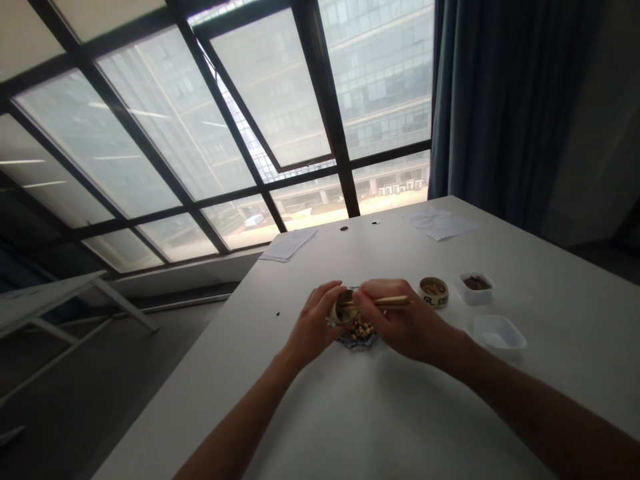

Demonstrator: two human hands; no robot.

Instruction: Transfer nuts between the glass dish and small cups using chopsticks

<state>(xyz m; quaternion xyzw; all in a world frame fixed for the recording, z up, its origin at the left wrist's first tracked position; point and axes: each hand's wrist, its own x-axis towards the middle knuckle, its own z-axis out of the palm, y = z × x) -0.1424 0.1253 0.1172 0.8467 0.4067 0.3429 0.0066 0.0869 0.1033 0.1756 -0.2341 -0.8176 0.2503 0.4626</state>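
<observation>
Over a dish [361, 345] of yellowish pieces [365, 327] on the worktop [320, 420], the left hand [316, 323] clamps a tilted cup [339, 313] and the right hand [400, 317] grips a wooden stick [394, 301] at its mouth, near a round pot [440, 302] of brown pieces [433, 287] and a tub [477, 298] of dark bits [476, 283].

Across the white table [320, 413] from the window [273, 87], a person's left hand [314, 323] grips a small tilted cup [337, 311]; the right hand [400, 317] holds wooden sticks [393, 301] at its mouth, above a dish [361, 345] of tan bits [364, 328]. A patterned bowl [434, 301] and two plastic tubs stand near the right hand.
</observation>
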